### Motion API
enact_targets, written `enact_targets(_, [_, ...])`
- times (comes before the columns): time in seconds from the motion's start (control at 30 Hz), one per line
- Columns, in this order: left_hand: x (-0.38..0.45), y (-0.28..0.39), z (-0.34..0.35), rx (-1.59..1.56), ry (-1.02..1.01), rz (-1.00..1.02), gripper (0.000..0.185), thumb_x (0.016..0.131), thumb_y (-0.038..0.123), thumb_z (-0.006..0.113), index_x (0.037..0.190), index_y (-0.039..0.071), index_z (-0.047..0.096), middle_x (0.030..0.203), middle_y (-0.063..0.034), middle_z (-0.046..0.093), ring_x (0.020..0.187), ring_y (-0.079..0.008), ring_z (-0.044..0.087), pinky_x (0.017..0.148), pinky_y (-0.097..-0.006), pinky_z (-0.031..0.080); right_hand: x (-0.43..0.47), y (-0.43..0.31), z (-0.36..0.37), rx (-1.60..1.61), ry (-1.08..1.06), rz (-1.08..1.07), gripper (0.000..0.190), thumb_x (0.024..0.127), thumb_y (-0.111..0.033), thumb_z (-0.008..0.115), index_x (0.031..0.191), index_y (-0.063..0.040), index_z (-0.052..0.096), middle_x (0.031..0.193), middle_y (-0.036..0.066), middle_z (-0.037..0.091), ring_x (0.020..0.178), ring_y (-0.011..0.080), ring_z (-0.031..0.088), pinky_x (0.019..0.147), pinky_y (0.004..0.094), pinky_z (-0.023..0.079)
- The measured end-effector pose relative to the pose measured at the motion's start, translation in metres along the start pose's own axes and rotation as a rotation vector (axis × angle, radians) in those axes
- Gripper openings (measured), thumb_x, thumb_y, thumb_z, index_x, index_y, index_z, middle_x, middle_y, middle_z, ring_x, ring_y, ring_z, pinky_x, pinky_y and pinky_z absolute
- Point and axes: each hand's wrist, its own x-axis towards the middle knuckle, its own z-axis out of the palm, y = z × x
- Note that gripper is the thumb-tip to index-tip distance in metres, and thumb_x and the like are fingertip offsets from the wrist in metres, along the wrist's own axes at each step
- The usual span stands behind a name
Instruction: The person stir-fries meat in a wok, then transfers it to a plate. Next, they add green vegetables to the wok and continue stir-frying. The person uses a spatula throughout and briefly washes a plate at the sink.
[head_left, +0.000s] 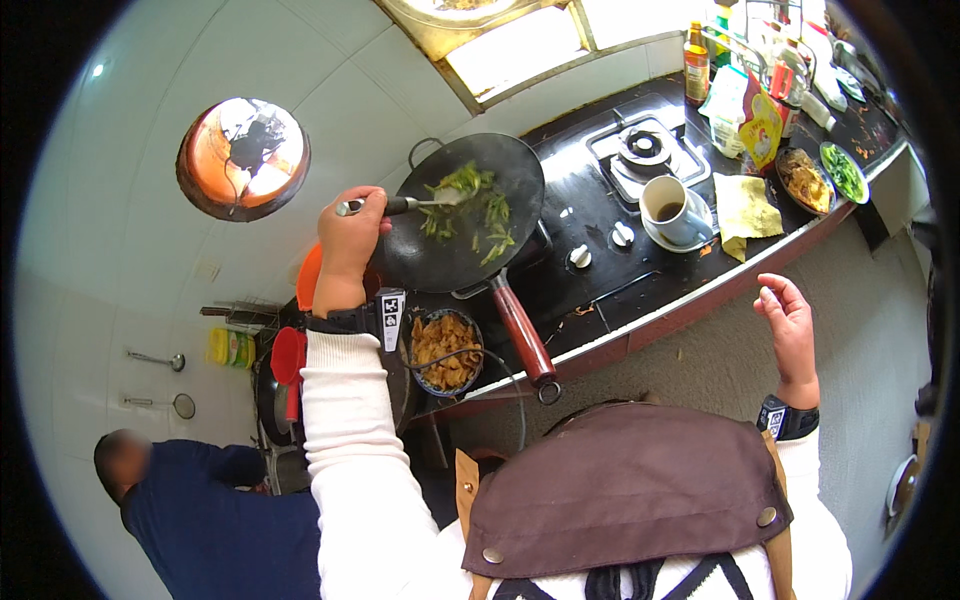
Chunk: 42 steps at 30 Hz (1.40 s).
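My left hand (352, 232) grips the dark handle of a metal spatula (435, 201), whose head rests among cut green vegetables (491, 214) inside a black wok (427, 255). The wok sits over the left side of a black gas stove (566, 214). Its reddish wooden handle (521, 330) points towards me, and no hand is on it. My right hand (787, 319) hangs in the air beyond the counter's front edge, loosely curled and holding nothing visible. A patterned bowl of browned food pieces (446, 349) stands below the wok, beside my left wrist; a thin cable passes over it.
Right of the wok are a bare burner (645, 146), a mug with dark liquid (671, 214) on a saucer, and a yellow cloth (746, 214). Two dishes of food (806, 180), bottles (696, 67) and packets stand farther right. At lower left, a person in dark blue (217, 517) bends near a sink.
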Motion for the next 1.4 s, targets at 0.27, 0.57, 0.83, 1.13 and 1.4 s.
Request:
enact_targets(0.27, [-0.024,0.003,-0.012,0.156,-0.228,-0.104,0.014,0.081,0.012,0.063,0.087,0.000,0.067,0.078,-0.0053,0.064,0.059,-0.0116,0.060,0.052,-0.0219,0.051,-0.001,0.004,-0.001,0.024,0.026,0.016,0.021,0.090,-0.012,0.058,0.109,-0.003,0.060,0.089,-0.003,0.057,0.077,0.0042,0.052,0.072,0.0179,0.044])
enact_targets(0.57, [-0.026,0.067,-0.077,0.017,-0.318,-0.107,0.015,0.081,0.016,0.061,0.082,0.001,0.065,0.070,-0.0064,0.062,0.050,-0.0114,0.056,0.046,-0.0216,0.047,0.009,0.005,0.005,0.009,-0.039,0.014,0.023,0.091,-0.013,0.057,0.112,-0.004,0.059,0.095,-0.002,0.058,0.079,0.0036,0.053,0.074,0.0181,0.044])
enact_targets(0.83, [0.006,-0.013,-0.001,-0.132,-0.001,-0.080,0.017,0.082,0.013,0.062,0.093,-0.001,0.065,0.081,-0.0076,0.064,0.060,-0.0139,0.061,0.056,-0.0247,0.053,0.007,0.002,0.003,-0.013,-0.030,0.009,0.023,0.091,-0.014,0.057,0.112,-0.004,0.059,0.095,-0.002,0.059,0.079,0.0039,0.052,0.074,0.0182,0.044])
enact_targets(1.13, [-0.020,0.010,-0.045,0.197,-0.260,-0.092,0.015,0.081,0.016,0.064,0.084,0.002,0.068,0.070,-0.0051,0.063,0.054,-0.0110,0.059,0.052,-0.0207,0.049,0.012,0.005,0.006,0.017,-0.063,0.035,0.023,0.091,-0.013,0.057,0.112,-0.004,0.059,0.095,-0.002,0.058,0.080,0.0039,0.052,0.074,0.0180,0.044])
enact_targets(1.4, [-0.012,0.071,-0.055,0.386,-0.405,-0.094,0.018,0.081,0.018,0.065,0.088,0.001,0.066,0.072,-0.0049,0.063,0.054,-0.0107,0.059,0.051,-0.0229,0.050,0.013,0.000,0.011,0.011,-0.072,0.011,0.023,0.091,-0.014,0.057,0.112,-0.004,0.060,0.095,-0.002,0.058,0.079,0.0039,0.052,0.075,0.0180,0.044])
